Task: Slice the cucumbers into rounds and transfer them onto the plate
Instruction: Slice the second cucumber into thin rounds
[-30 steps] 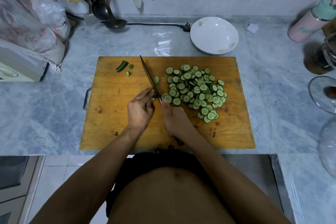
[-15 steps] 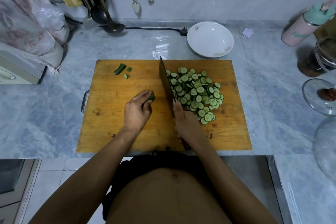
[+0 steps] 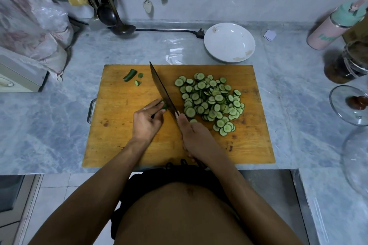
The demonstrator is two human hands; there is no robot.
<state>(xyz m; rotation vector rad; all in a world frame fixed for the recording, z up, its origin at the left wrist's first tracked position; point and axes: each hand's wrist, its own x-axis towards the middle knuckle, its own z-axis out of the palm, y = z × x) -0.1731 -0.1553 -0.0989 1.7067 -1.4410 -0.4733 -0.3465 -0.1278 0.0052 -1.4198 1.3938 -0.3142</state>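
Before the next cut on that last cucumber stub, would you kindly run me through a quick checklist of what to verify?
1. Knife gripped by the right hand: ok.
2. Cucumber stub pinned by the left hand: ok, though very little is left.
3. Left fingertips clear of the blade: not ok, they sit right beside it.
4. Pile of rounds out of the blade's path: ok, it lies to the right.
5. Plate empty for the transfer: ok, apart from some smears on it.
6. Cutting board steady on the counter: cannot tell.
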